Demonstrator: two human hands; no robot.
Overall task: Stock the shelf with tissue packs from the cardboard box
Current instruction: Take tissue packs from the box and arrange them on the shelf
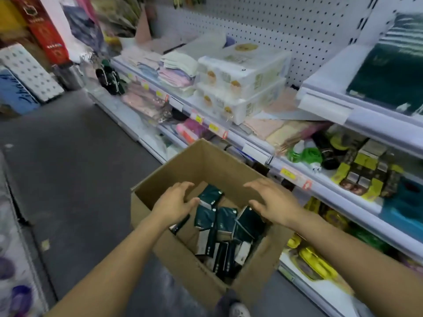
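**Two spread hands over the tissue box**

Many dark green tissue packs [225, 229] lie jumbled in the open cardboard box [183, 255] on the grey floor [68, 179]. Left hand [176, 200] and right hand [272, 202] hover above them, fingers spread, holding nothing. Just beside the box's far edge stands the shelf [251, 145], carrying white tissue bundles [240, 88], folded cloths [176, 74] and green bottles [304, 154].

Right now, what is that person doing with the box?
A person is reaching both hands into an open cardboard box on the shop floor. It holds a jumble of dark green tissue packs. The left hand and right hand are spread open just above the packs, holding nothing yet. Matching green packs already sit on the shelf to the right.
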